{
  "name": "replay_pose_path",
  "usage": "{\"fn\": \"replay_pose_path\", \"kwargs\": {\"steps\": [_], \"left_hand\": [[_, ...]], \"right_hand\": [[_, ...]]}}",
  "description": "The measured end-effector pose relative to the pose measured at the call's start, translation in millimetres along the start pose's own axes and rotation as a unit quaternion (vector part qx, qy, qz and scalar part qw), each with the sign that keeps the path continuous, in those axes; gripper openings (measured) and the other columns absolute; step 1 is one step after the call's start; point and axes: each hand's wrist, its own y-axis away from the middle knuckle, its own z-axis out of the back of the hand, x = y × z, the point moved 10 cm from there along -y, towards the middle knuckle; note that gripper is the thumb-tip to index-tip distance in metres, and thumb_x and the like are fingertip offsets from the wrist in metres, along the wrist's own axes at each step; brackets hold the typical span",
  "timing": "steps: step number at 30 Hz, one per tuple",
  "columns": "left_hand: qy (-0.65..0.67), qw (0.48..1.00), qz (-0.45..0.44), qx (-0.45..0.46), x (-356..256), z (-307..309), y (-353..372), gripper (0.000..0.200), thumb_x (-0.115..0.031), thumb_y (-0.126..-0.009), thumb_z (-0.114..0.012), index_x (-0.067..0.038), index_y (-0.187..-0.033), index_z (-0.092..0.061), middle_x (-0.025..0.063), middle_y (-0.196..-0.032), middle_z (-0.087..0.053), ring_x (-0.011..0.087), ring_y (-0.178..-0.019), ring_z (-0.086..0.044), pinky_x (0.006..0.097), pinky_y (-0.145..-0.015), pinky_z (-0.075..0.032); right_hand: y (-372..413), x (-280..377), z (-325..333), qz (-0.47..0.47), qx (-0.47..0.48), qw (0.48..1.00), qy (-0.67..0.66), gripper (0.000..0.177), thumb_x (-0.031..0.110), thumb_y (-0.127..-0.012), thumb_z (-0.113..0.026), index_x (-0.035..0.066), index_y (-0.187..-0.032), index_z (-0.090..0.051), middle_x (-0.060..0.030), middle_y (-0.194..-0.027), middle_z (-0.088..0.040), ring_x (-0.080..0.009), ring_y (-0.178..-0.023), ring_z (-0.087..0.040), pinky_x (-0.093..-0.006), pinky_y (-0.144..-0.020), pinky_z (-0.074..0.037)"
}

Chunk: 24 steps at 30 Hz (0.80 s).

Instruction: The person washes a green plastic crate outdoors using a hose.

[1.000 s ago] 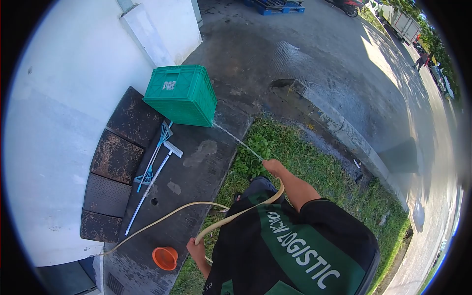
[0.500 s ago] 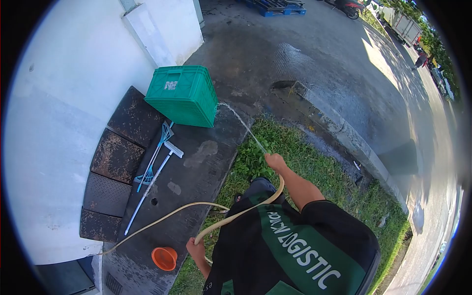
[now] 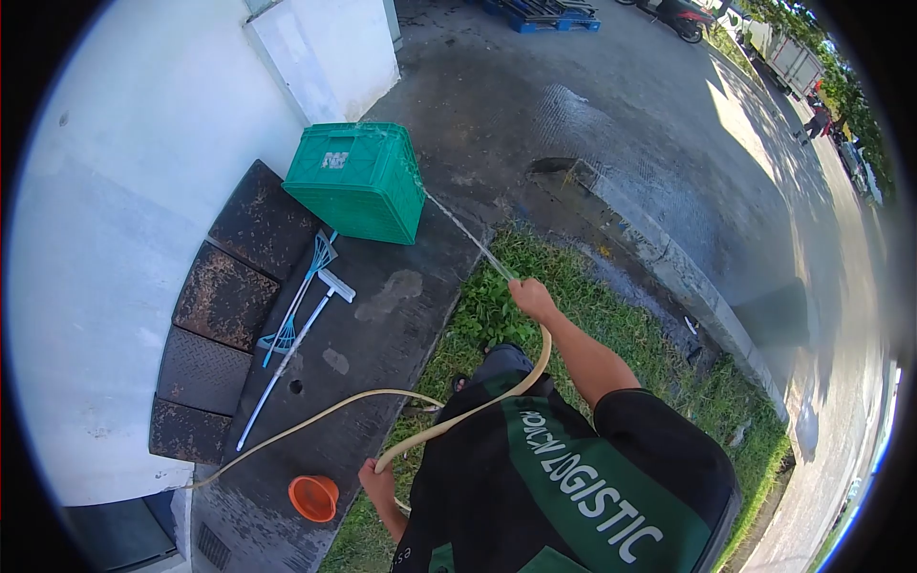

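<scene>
My right hand is closed round the end of a cream garden hose, and a jet of water leaves it. The jet strikes the near side of a green plastic crate, which stands on the dark pavement against the wall. Lower down, my left hand grips the same hose where it passes across my body. An orange bucket sits on the pavement just left of that hand. Further along, a floor squeegee and a blue rake lie side by side.
Several dark, worn mats lean along the white wall. Grass lies under my feet, bordered by a concrete kerb. A blue pallet and a motorbike stand far back; a person is on the road.
The water jet has shifted up on the crate, now splashing over its upper edge. My right hand has moved slightly up and left. Both hands still hold the hose.
</scene>
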Motion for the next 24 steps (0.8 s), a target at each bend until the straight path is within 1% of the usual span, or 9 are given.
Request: {"fn": "replay_pose_path", "kwargs": {"steps": [2, 4, 8, 14, 16, 17, 20, 22, 24], "left_hand": [[-0.001, 1.0, 0.004, -0.004, -3.3, 2.5, 2.2, 0.027, -0.007, -0.076, -0.068, -0.002, -0.062, -0.045, -0.0006, -0.055, -0.04, 0.0086, -0.056, -0.035, 0.0292, -0.049, -0.032], [-0.006, 1.0, 0.026, -0.004, -7.7, 4.7, 6.1, 0.027, -0.007, -0.076, -0.067, -0.002, -0.062, -0.045, 0.0001, -0.055, -0.039, 0.0097, -0.056, -0.034, 0.03, -0.049, -0.031], [0.007, 1.0, 0.024, 0.002, 4.9, -0.6, 4.3, 0.026, -0.006, -0.076, -0.066, -0.001, -0.062, -0.045, 0.0007, -0.055, -0.039, 0.0106, -0.055, -0.034, 0.0306, -0.049, -0.031], [0.023, 1.0, 0.015, 0.01, -0.4, -3.6, 7.2, 0.023, -0.004, -0.077, -0.065, -0.002, -0.063, -0.046, 0.0005, -0.055, -0.041, 0.0091, -0.056, -0.036, 0.0298, -0.049, -0.032], [0.041, 0.999, 0.008, 0.013, 7.1, -3.4, 5.0, 0.023, -0.004, -0.077, -0.065, -0.002, -0.063, -0.047, 0.0003, -0.055, -0.043, 0.0085, -0.056, -0.037, 0.0294, -0.049, -0.033], [0.026, 1.0, 0.002, 0.01, 3.0, -2.1, 5.3, 0.022, -0.003, -0.076, -0.064, -0.002, -0.063, -0.047, 0.0002, -0.055, -0.044, 0.0085, -0.056, -0.037, 0.0293, -0.049, -0.033], [0.032, 0.999, 0.011, 0.008, 7.9, -2.0, 4.5, 0.02, -0.002, -0.075, -0.063, -0.002, -0.063, -0.046, 0.0, -0.055, -0.043, 0.0083, -0.056, -0.037, 0.0291, -0.049, -0.034], [0.021, 1.0, 0.004, 0.008, 5.8, -3.1, 4.4, 0.02, -0.002, -0.074, -0.062, -0.002, -0.063, -0.046, -0.0002, -0.055, -0.043, 0.0084, -0.057, -0.037, 0.0292, -0.049, -0.033], [0.009, 1.0, -0.006, 0.013, 3.1, -6.0, 2.4, 0.02, -0.001, -0.074, -0.061, -0.002, -0.063, -0.045, -0.0003, -0.055, -0.042, 0.0084, -0.057, -0.037, 0.0292, -0.049, -0.033]], "right_hand": [[0.1, 5.2, -1.5, 0.011, -0.001, 1.0, -0.001, 0.055, 0.045, -0.09, -0.04, -0.005, -0.075, -0.061, -0.0248, -0.08, -0.062, -0.0373, -0.072, -0.06, -0.049, -0.071, -0.047], [3.3, 5.2, 6.2, -0.006, -0.026, 1.0, -0.004, 0.056, 0.045, -0.09, -0.04, -0.005, -0.073, -0.06, -0.0236, -0.079, -0.062, -0.0371, -0.07, -0.059, -0.0497, -0.069, -0.046], [4.7, -7.8, 5.8, -0.042, -0.015, 0.999, 0.009, 0.057, 0.046, -0.089, -0.041, -0.005, -0.076, -0.061, -0.0235, -0.08, -0.062, -0.0378, -0.07, -0.06, -0.0505, -0.069, -0.046], [1.2, -14.5, 3.8, -0.064, -0.012, 0.998, 0.013, 0.059, 0.049, -0.089, -0.042, -0.005, -0.086, -0.064, -0.0245, -0.09, -0.065, -0.04, -0.082, -0.062, -0.0511, -0.076, -0.046], [-5.6, -21.8, 7.0, -0.042, -0.098, 0.994, 0.017, 0.055, 0.043, -0.091, -0.042, -0.002, -0.064, -0.058, -0.0201, -0.064, -0.058, -0.0339, -0.058, -0.055, -0.0498, -0.062, -0.042], [-3.8, -20.7, 11.9, -0.042, -0.101, 0.994, 0.017, 0.055, 0.043, -0.091, -0.042, -0.002, -0.064, -0.058, -0.0201, -0.064, -0.058, -0.0339, -0.058, -0.055, -0.0498, -0.062, -0.042], [-0.9, -11.1, 8.9, -0.042, -0.049, 0.998, 0.008, 0.055, 0.043, -0.091, -0.041, -0.003, -0.068, -0.061, -0.022, -0.071, -0.061, -0.0356, -0.065, -0.059, -0.0497, -0.066, -0.045], [4.0, -12.6, 5.9, -0.077, 0.019, 0.997, 0.008, 0.059, 0.048, -0.091, -0.039, -0.006, -0.103, -0.061, -0.0249, -0.1, -0.064, -0.0409, -0.091, -0.062, -0.0497, -0.082, -0.047], [3.2, -19.7, 6.9, -0.087, 0.02, 0.996, 0.012, 0.059, 0.048, -0.091, -0.04, -0.006, -0.102, -0.061, -0.0252, -0.1, -0.064, -0.0408, -0.092, -0.062, -0.0496, -0.082, -0.047]]}}
